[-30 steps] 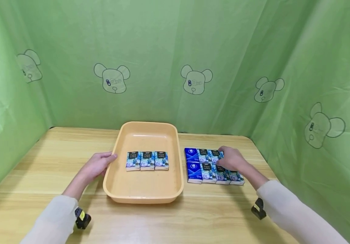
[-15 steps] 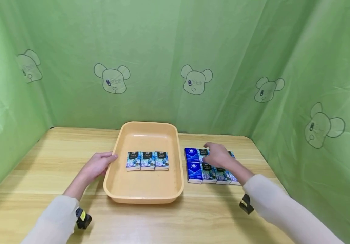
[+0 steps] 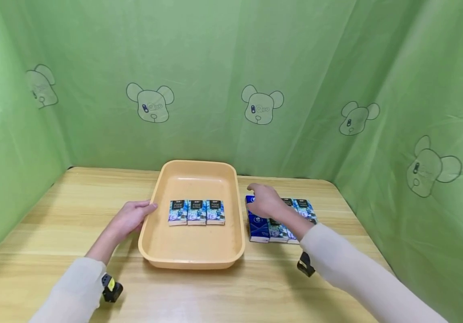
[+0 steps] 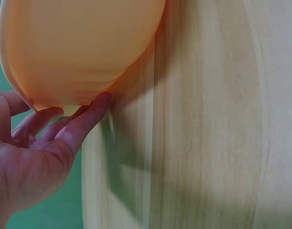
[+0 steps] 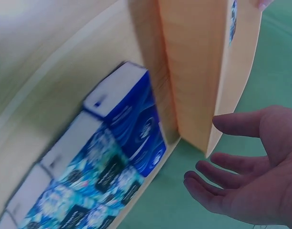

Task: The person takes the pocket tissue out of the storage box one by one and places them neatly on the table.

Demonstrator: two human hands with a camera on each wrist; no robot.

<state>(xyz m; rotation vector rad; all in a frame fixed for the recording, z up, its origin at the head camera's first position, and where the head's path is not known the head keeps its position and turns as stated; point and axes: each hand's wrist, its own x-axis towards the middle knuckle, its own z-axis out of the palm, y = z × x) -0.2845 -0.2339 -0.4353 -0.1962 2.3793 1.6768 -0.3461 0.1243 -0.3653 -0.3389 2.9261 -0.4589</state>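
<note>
My left hand (image 3: 131, 217) holds the left rim of a peach plastic tray (image 3: 191, 261), thumb on top. In the left wrist view its fingertips (image 4: 102, 99) lie against the tray's outer wall. Inside the tray, three floral tissue packs (image 3: 196, 212) lie side by side. My right hand (image 3: 268, 202) hovers over the left end of two rows of tissue packs, its fingers apart and holding nothing. Below it are blue tissue packs (image 3: 259, 229), partly hidden in the head view. Several floral tissue packs (image 3: 304, 207) continue to the right, some behind the forearm.
The wooden table (image 3: 183, 300) carries the tray in the middle and the pack rows just right of it. A green curtain (image 3: 203, 130) with bear-head drawings encloses the back and sides. Black wrist cameras (image 3: 111, 289) hang below both sleeves.
My right hand has moved left across the packs, from the floral ones to above the blue ones near the tray. The left hand stays on the rim, and the packs keep their places.
</note>
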